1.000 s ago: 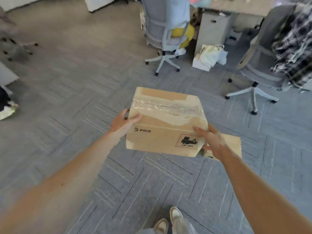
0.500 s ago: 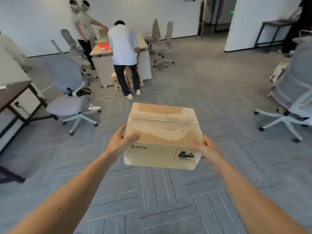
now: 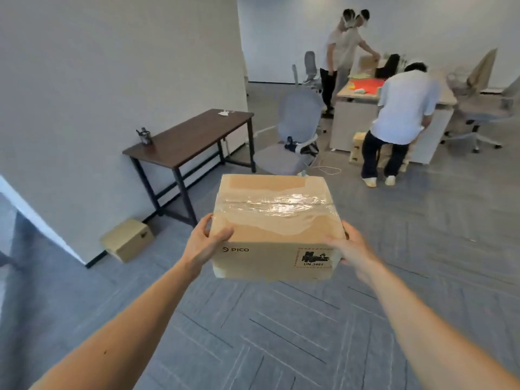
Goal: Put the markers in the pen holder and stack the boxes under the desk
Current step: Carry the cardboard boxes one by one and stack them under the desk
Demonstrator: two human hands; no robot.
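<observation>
Fingers (image 3: pixel 222 231) of the left hand (image 3: pixel 205 246) curled over the top left edge of the cardboard box (image 3: pixel 273 229), thumb on its taped top, while the right hand (image 3: pixel 349 249) pressed flat against the right side, so both hands clamped the box between them, held in the air above the grey carpet (image 3: pixel 281 333). Ahead and to the left a dark desk (image 3: pixel 191 136) stood against the white wall (image 3: pixel 112 80), with a pen holder (image 3: pixel 145 136) near its left rear corner. A second box (image 3: pixel 128 240) lay on the carpet by the wall, just left of the desk's front leg. A grey chair (image 3: pixel 292 142) stood to the right of the desk.
</observation>
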